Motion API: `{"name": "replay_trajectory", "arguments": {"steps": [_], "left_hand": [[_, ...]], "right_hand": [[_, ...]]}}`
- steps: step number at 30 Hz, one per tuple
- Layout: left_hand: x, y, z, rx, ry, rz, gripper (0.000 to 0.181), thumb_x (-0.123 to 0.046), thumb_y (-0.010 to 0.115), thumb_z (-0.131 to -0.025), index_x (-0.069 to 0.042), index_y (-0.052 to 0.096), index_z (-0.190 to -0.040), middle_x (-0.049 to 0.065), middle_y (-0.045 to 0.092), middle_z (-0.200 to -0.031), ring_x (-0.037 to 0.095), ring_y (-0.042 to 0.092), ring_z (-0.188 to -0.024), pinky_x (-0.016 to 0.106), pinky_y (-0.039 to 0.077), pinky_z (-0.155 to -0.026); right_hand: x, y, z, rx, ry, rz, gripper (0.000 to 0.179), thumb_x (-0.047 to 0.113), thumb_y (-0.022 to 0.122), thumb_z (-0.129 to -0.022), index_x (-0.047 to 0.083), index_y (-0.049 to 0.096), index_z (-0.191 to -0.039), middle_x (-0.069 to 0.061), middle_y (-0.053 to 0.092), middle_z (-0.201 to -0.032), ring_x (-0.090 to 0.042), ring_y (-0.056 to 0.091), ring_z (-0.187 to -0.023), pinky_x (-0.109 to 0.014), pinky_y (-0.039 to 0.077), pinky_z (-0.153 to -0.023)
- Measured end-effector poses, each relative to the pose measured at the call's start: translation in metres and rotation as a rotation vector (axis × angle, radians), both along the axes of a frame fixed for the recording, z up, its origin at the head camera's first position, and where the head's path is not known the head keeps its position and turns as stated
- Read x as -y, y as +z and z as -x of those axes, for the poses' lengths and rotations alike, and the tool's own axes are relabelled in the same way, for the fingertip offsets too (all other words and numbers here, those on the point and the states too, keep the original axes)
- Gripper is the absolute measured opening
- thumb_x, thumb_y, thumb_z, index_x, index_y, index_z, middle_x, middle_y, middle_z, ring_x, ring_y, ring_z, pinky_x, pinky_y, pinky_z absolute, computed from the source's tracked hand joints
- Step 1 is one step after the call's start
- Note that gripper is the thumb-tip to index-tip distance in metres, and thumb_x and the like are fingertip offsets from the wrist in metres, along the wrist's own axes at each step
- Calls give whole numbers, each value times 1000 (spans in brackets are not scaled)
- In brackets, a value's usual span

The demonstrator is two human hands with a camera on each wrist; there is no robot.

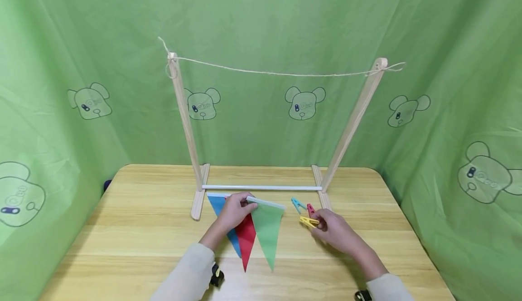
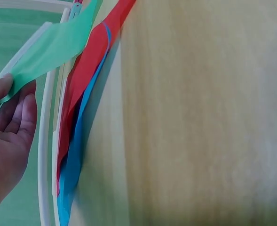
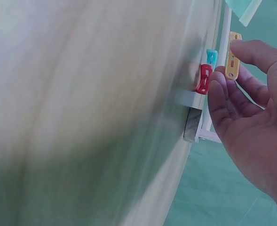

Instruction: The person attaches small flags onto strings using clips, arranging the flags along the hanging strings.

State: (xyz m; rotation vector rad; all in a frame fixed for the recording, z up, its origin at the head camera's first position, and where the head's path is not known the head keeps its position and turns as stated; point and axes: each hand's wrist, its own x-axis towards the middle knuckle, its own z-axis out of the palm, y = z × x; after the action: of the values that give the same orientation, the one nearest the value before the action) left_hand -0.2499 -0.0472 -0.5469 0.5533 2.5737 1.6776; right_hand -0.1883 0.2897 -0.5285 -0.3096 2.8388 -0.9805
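Observation:
My left hand pinches a green pennant by one corner of its white-edged top; the left wrist view shows thumb and fingers on that corner. Under it, a red pennant and a blue pennant lie overlapping on the table. In my right hand a yellow clothespin is pinched between thumb and fingers, held above the tabletop. Just beyond it lie a red clothespin and a light-blue clothespin, side by side on the wood.
A wooden stand spans the back of the table, with a left post, a right post and a white crossbar low between them. A thin string is tied across the post tops. Green curtain surrounds the table.

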Motion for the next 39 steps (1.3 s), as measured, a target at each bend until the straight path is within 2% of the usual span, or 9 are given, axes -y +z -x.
{"name": "replay_trajectory", "arguments": {"steps": [9, 19, 26, 39], "left_hand": [[-1, 6, -4, -20, 38, -24, 4, -13, 76, -94, -13, 76, -98, 0, 63, -76, 12, 49, -66, 22, 43, -58], [-1, 11, -6, -39, 68, -28, 5, -12, 76, -94, -15, 76, -98, -3, 59, -72, 9, 45, -65, 21, 41, -58], [-1, 14, -9, -41, 63, -52, 5, -14, 74, -96, -14, 75, -101, -4, 50, -65, 7, 40, -59, 21, 37, -55], [-2, 26, -12, -38, 40, -110, 4, -15, 71, -99, -16, 75, -99, -2, 48, -67, 8, 42, -61, 20, 38, -56]], "right_hand": [[0, 2, 3, -78, -3, 3, 26, 5, 78, -90, 3, 66, -112, -4, 62, -99, -13, 56, -85, -22, 53, -69], [4, 11, 6, -155, -7, 24, 25, -1, 73, -88, 1, 66, -112, -6, 60, -96, -14, 56, -84, -22, 54, -71], [5, 11, 7, -212, -26, 19, 21, 3, 73, -90, 3, 67, -110, -7, 58, -95, -12, 56, -82, -22, 53, -71], [6, 16, 5, -272, -25, 45, 25, 3, 78, -90, 2, 67, -112, -9, 63, -101, -12, 60, -86, -22, 57, -74]]}}
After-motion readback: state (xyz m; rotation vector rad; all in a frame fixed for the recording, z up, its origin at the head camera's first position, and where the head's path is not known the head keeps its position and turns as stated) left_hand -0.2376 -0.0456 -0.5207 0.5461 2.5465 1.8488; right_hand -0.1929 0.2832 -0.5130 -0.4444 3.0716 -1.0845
